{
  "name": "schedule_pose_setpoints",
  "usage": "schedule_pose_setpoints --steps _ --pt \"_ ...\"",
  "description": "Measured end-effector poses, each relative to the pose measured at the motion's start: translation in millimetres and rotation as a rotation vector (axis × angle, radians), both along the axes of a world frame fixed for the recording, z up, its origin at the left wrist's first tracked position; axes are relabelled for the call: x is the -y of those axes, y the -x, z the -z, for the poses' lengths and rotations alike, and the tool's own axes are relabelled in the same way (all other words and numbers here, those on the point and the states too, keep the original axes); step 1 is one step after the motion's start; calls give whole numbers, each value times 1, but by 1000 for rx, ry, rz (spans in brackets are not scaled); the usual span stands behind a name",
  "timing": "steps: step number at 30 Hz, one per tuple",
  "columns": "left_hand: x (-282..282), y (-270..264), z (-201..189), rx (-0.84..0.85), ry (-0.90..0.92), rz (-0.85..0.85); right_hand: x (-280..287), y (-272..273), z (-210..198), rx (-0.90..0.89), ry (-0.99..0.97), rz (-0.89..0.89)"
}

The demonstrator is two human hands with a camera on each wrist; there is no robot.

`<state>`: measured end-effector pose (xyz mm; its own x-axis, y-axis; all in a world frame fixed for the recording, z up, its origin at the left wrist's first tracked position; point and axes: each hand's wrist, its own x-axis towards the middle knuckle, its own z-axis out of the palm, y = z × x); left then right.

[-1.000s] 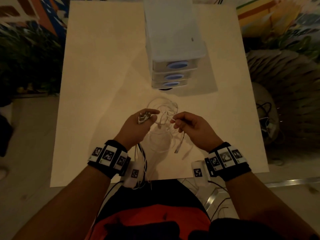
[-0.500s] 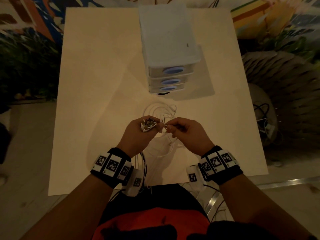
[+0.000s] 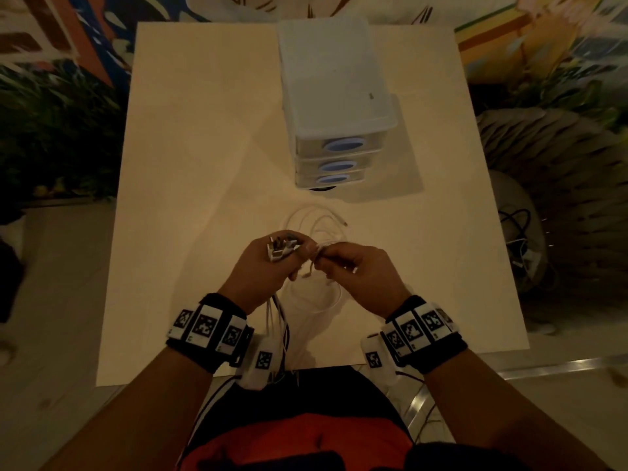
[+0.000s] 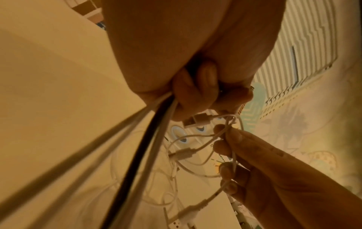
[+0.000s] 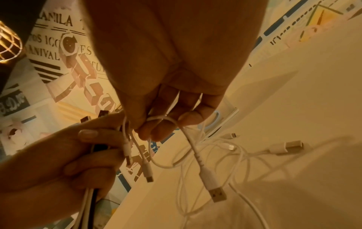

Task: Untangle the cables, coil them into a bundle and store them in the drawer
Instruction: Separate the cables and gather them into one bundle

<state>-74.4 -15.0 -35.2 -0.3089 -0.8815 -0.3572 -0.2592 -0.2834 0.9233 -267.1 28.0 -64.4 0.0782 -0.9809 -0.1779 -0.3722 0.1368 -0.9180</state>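
Note:
Several white cables and one black cable lie tangled between my hands above the beige table (image 3: 190, 205). My left hand (image 3: 272, 263) grips a bunch of cable ends (image 3: 280, 249), their plugs sticking up out of the fist; the strands (image 4: 149, 139) hang down from it toward my body. My right hand (image 3: 343, 263) pinches a white cable (image 5: 188, 137) close to the left hand, with a USB plug (image 5: 216, 193) dangling below. Loose white loops (image 3: 316, 220) rest on the table beyond the hands. The white three-drawer unit (image 3: 334, 96) stands behind them, all drawers closed.
The drawer unit has blue oval handles (image 3: 343, 145) facing me. More loose plugs (image 5: 286, 147) lie on the table right of the hands. A ribbed paper-like object (image 3: 557, 171) and dark cables (image 3: 520, 229) sit off the table's right edge. Plants (image 3: 57, 141) stand left.
My hands have come closer together, the right one moving to the left hand's bunch. The dangling cable loop below them has been drawn up.

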Motion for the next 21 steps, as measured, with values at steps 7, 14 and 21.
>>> schedule_pose_setpoints --steps 7,14,21 --pt "-2 4 -5 -2 81 -67 -3 1 -19 -125 75 155" --pt "-3 -1 -11 87 274 66 20 3 -44 -444 310 -73" --pt "0 -7 -19 140 258 146 33 5 -67 -169 205 -151"
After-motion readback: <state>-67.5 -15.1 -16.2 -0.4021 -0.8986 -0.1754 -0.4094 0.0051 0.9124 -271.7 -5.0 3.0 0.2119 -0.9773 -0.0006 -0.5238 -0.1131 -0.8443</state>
